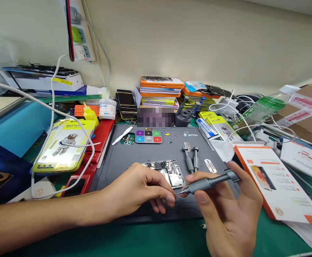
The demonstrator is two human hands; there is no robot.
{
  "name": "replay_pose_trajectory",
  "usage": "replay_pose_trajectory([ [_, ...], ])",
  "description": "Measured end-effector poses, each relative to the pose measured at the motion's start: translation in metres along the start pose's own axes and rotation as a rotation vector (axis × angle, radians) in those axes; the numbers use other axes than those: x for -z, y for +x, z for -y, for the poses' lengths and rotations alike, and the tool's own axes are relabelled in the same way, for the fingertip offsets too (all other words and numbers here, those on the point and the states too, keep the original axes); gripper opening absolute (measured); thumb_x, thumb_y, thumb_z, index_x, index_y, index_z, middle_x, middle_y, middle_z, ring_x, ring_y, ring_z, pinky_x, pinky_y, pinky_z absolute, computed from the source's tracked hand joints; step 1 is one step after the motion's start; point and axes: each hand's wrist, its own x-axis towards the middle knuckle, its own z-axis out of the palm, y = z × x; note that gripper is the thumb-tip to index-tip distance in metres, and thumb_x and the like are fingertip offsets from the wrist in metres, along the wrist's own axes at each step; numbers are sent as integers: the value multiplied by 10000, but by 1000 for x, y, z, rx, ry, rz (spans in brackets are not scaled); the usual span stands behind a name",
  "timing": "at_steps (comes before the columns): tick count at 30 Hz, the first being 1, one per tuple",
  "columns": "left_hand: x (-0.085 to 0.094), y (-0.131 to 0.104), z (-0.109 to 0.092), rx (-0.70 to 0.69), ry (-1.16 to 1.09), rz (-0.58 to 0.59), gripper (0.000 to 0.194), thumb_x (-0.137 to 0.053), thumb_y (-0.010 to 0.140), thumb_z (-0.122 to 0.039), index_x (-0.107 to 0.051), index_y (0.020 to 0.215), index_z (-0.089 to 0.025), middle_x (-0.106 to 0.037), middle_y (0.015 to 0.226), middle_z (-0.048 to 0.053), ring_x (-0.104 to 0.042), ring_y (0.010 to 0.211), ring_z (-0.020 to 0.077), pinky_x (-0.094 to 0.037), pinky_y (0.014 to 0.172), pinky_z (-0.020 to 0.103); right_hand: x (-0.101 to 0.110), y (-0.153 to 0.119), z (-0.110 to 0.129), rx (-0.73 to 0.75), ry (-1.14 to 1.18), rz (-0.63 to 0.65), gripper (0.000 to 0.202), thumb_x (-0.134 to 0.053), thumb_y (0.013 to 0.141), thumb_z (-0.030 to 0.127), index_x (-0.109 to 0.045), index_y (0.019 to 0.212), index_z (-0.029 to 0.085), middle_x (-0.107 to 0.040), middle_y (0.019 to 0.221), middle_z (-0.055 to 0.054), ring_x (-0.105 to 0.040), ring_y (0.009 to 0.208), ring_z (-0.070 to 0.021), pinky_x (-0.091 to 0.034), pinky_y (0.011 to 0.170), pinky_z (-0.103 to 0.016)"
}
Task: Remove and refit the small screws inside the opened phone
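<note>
My right hand (pixel 225 210) holds a grey precision screwdriver (pixel 206 184), its thin tip pointing left. The tip meets the fingertips of my left hand (pixel 152 189), which are pinched together; whatever is between them is too small to make out. Just behind my left hand lies an opened phone (pixel 172 173) with its inner parts showing, partly covered by that hand. Both hands are over the front part of a dark grey work mat (pixel 134 157). Two more grey screwdrivers, the nearer one (pixel 188 160) beside the phone, rest on the mat.
Behind the phone sits a coloured magnetic tray (pixel 148 137) near a white spudger (pixel 122 135). A screwdriver holder (pixel 183 116) stands at the back. Yellow battery packs (pixel 65 142) and a white cable flank the mat's left; an orange-white box (pixel 276 182) is at right.
</note>
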Motion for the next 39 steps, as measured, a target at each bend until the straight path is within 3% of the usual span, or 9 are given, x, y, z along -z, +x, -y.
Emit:
replay_pose_trajectory([
  [6, -1, 0, -2, 6, -32, 4, 156, -869, 873, -293, -852, 881, -138, -802, 765, 23, -749, 668, 115, -642, 698, 207, -2, -2, 4, -48, 15, -26, 567, -684, 1037, 210, -455, 1520, 398, -799, 1038, -14, -788, 876, -170, -685, 714, -264],
  [12, -4, -1, -6, -3, -78, -10, 193, -884, 869, -313, -841, 883, -125, -814, 797, 48, -774, 715, 140, -652, 718, 222, 3, 3, 3, -144, 53, -59, 551, -704, 1039, 279, -462, 1515, 412, -799, 1053, -33, -715, 648, -146, -598, 505, -237],
  [17, -4, -4, -9, -19, -29, 3, 199, -873, 891, -324, -851, 913, -127, -818, 809, 48, -776, 750, 142, -649, 736, 214, 1, 6, 3, -189, 189, -78, 540, -733, 1021, 270, -513, 1493, 413, -809, 1030, -30, -783, 819, -171, -695, 689, -270],
  [21, -4, -5, -10, -29, -5, 12, 162, -852, 909, -293, -855, 935, -133, -825, 844, 46, -776, 772, 139, -647, 753, 210, 1, 11, 1, -253, 269, -59, 544, -743, 1012, 268, -520, 1488, 408, -797, 1032, -29, -773, 787, -165, -708, 684, -289],
  [28, -4, -7, -9, -38, 51, 16, 200, -827, 951, -346, -855, 978, -150, -823, 844, 31, -767, 773, 132, -636, 774, 205, 3, 6, 2, -189, 232, -55, 563, -707, 1032, 244, -487, 1528, 394, -783, 1063, -52, -782, 910, -214, -699, 651, -307],
  [34, -3, -7, -9, -21, 73, 5, 231, -814, 959, -379, -874, 1017, -164, -839, 886, 45, -776, 790, 149, -639, 786, 220, 4, 6, 3, -168, 176, -80, 556, -719, 1026, 239, -504, 1515, 394, -796, 1031, -43, -778, 889, -191, -699, 696, -292],
  [39, -3, -6, -10, -33, 83, 10, 193, -806, 960, -339, -884, 1002, -168, -836, 872, 44, -769, 780, 148, -641, 781, 223, 4, 6, 3, -148, 130, -80, 551, -724, 1023, 256, -502, 1507, 399, -801, 1016, -44, -782, 872, -203, -668, 622, -266],
])
